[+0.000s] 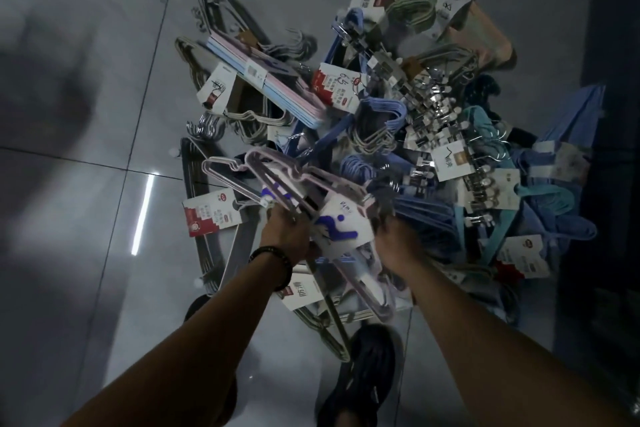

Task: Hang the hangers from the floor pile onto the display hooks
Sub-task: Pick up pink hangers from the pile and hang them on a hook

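A big pile of bundled hangers lies on the floor, in blue, teal, grey, tan and pink, many with paper labels. At its near edge my left hand, with a dark bead bracelet on the wrist, grips a bundle of pale pink hangers that has a white label with blue marks. My right hand reaches into the pile at that bundle's right end, next to blue hangers; it is blurred and its fingers are hidden. No display hooks are in view.
The grey tiled floor is glossy and reflects a strip light. My dark shoes stand at the pile's near edge. A dark vertical surface runs along the right side.
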{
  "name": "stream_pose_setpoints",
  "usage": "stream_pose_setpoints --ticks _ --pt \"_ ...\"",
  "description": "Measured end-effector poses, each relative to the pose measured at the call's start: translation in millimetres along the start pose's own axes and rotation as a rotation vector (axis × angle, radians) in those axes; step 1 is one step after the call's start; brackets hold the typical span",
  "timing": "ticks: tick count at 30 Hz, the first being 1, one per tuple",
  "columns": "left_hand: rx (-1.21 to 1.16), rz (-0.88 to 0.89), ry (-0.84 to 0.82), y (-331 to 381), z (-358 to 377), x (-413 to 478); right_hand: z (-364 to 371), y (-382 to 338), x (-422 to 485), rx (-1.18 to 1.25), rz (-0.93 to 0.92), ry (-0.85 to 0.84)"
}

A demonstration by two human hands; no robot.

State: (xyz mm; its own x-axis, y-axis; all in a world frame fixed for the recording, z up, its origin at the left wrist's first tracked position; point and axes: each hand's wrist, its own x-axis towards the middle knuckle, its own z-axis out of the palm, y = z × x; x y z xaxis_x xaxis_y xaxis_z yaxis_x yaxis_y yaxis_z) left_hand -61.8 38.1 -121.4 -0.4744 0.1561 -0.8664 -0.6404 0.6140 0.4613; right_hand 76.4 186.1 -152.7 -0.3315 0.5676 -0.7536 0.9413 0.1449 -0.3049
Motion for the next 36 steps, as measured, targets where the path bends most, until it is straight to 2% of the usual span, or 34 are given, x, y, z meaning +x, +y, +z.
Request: stream_pose_setpoints --ticks 3,5,10,15,20,24,27,29,32,36 --pt "-0.193 -0.068 -0.065 1.7 2.7 -2.7 -12.1 -12.3 -6.0 0.149 0.054 0.013" --pt "-0.232 -0.127 -0.075 2.8 9.5 -0.6 -21.1 -14.6 -12.3 0.229 0.051 -0.039" --pt "-0.084 -0.17 -0.131 15.2 26.0 7.1 -23.9 -6.5 -15.8 0.171 -0.085 -0.226" --pt "-0.163 -0.133 -0.081 5.6 25.0 15.9 -21.7 -11.5 -24.4 0.202 -0.087 -0.222" --pt "-0.439 -0.093 -0.04 -1.0 19.6 -13.7 -23.0 -23.2 -70.0 0.215 -0.093 -0.188" --pt "-0.44 -0.031 -0.083 17.4 4.3 -65.8 -55.5 -42.9 -123.8 0.237 -0.063 -0.113" --pt "-0.384 0.051 -0.113 48.6 -7.8 -126.4 -101.0 -64.8 -173.4 0.123 -0.192 0.222" --pt "-0.35 0.13 -0.14 76.1 -14.4 -175.2 -138.8 -88.3 -210.3 0.111 -0.346 0.361" --pt "-0.285 0.281 -0.191 123.0 -26.7 -258.4 -207.6 -129.5 -268.9 0.097 -0.539 0.405" --pt "-0.141 0.485 -0.289 189.7 -39.9 -377.4 -307.9 -180.1 -354.2 0.015 -0.558 0.304"
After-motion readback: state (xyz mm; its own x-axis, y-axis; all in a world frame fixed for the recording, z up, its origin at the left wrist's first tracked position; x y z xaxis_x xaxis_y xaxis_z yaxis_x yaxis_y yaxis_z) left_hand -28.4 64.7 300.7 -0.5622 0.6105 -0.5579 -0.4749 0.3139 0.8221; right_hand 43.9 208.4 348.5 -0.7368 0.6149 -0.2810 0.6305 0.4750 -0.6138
